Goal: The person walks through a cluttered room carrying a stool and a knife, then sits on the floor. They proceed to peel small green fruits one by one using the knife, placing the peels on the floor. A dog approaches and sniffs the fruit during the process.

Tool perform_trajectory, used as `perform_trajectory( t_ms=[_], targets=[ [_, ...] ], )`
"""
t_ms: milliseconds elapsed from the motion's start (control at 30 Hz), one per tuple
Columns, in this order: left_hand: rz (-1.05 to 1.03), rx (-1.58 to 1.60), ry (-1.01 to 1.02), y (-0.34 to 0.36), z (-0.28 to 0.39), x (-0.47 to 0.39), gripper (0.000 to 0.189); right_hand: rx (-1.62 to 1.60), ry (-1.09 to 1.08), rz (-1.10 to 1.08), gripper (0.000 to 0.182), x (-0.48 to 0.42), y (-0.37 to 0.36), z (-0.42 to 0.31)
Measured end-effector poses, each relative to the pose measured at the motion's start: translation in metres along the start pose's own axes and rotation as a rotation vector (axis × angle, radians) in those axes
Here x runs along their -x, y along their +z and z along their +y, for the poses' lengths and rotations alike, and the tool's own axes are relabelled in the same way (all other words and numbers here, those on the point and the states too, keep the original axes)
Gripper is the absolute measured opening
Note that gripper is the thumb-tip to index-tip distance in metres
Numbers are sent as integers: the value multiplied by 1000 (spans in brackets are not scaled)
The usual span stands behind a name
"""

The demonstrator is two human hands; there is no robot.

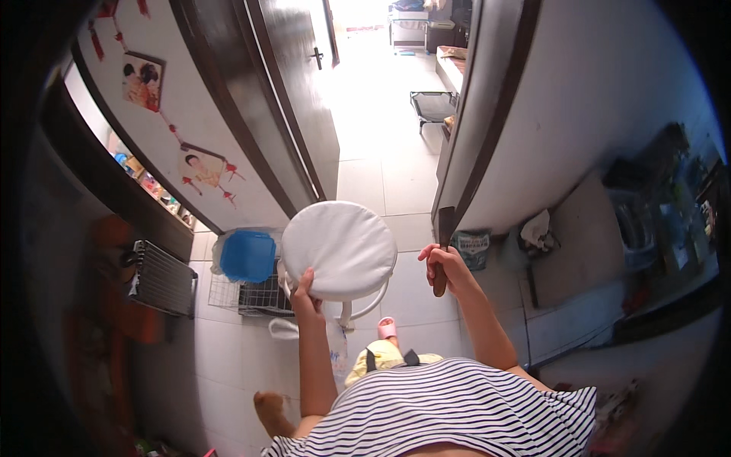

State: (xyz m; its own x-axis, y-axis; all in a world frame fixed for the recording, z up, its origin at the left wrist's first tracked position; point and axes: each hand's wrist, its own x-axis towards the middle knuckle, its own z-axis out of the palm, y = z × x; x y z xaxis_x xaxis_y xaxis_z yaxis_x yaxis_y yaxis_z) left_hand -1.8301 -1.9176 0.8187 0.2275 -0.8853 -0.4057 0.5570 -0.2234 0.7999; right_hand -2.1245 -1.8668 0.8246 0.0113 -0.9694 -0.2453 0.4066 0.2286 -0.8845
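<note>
A round stool with a white padded seat (342, 245) is held up in front of me, its pale tubular legs partly hidden under the seat. My left hand (307, 296) grips the near-left rim, thumb on top and the other fingers out of sight below. In my right hand (448, 265) is a hand tool (446, 221) with a flat dark blade pointing away from me and a brown wooden handle; which kind of blade it is I cannot tell. The tool is apart from the stool, to its right.
Ahead is a doorway with its dark door (297, 74) swung inward and a raised pet cot (432, 105) beyond. Left stand a blue plastic tray (247, 257), a wire cage (260, 300) and a finned heater (163, 280). A printed bag (473, 249) sits by the right jamb.
</note>
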Motion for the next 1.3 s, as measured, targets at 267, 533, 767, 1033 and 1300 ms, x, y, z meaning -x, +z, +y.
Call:
perform_trajectory(
  t_ms=[267,533,767,1033,1300],
  targets=[
    [-237,-32,-82,184,-11,-167,18,-76,-12,168,15,-164,-87,-77],
    [-231,-111,-86,342,-42,-326,17,-123,38,265,15,-328,-177,-123],
    [-183,-86,-130,447,-42,-461,23,-99,47,223,16,-509,-206,-188],
    [-124,-99,-104,568,-24,-622,17,-82,-26,271,14,-698,-234,-269],
    [-94,-166,-145,685,-14,-812,18,-167,30,420,11,-882,-302,-314]
  ],
)
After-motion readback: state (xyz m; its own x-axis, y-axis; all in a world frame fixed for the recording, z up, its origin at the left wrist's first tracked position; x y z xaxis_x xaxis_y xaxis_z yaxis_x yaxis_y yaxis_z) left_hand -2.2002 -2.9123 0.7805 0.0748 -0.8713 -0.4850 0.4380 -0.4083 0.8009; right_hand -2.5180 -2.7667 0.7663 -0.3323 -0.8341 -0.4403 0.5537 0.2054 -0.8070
